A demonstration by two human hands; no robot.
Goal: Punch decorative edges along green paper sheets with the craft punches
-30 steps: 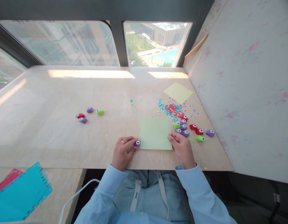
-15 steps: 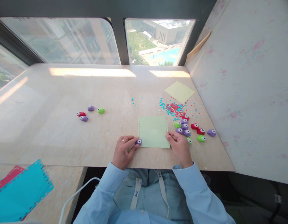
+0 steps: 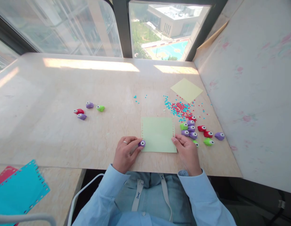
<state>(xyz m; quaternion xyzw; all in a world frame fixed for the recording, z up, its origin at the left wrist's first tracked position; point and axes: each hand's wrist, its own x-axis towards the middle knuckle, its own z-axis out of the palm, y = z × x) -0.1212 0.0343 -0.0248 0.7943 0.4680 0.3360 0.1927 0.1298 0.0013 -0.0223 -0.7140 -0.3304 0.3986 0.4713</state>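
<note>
Head view: purple punch (image 3: 142, 143) in left hand (image 3: 125, 154), green sheet (image 3: 158, 134) in right hand (image 3: 188, 154), other punches (image 3: 191, 128), confetti (image 3: 181, 109) nearby.

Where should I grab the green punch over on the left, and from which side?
Probably pinch the green punch across its rounded body, coming from the right: its white end points left, where its nearest neighbours, two purple punches and a red punch, sit.

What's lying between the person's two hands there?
A pale green sheet, plus a purple punch that the left hand holds at the sheet's left edge; the right hand touches the right edge. The head view shows this.
</note>
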